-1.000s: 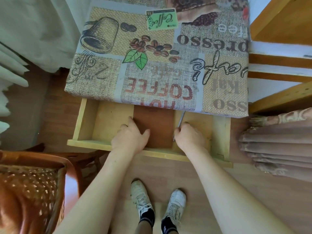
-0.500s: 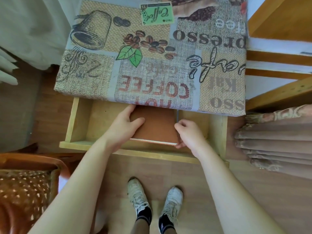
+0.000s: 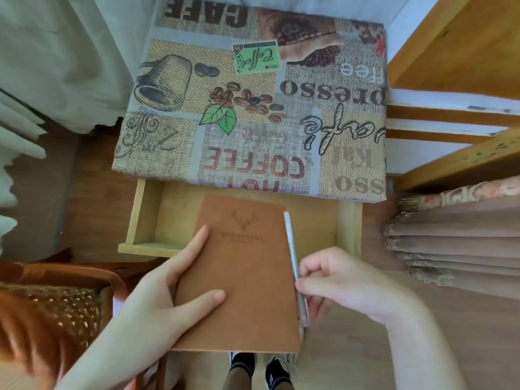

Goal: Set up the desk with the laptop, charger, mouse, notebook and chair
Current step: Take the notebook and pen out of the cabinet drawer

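Observation:
A brown notebook (image 3: 247, 266) with a stamped deer head hangs in the air above the open wooden drawer (image 3: 146, 218), lifted toward me. My left hand (image 3: 160, 294) grips its left edge, thumb on the cover. My right hand (image 3: 346, 282) holds the right edge together with a silver pen (image 3: 291, 249) lying along that edge. The small desk (image 3: 253, 108), covered by a coffee-print cloth, stands beyond the drawer with nothing on it. The brown patterned chair (image 3: 50, 311) shows at the lower left. No laptop, charger or mouse is visible.
White curtains (image 3: 56, 52) hang at the left. Wooden furniture (image 3: 455, 52) and a folded brown fabric pile (image 3: 461, 243) stand at the right. My feet (image 3: 259, 370) are on the wooden floor below the notebook.
Both hands were reaching into the drawer and gripping the notebook there. The notebook and pen have since been lifted out of the drawer and drawn up toward me.

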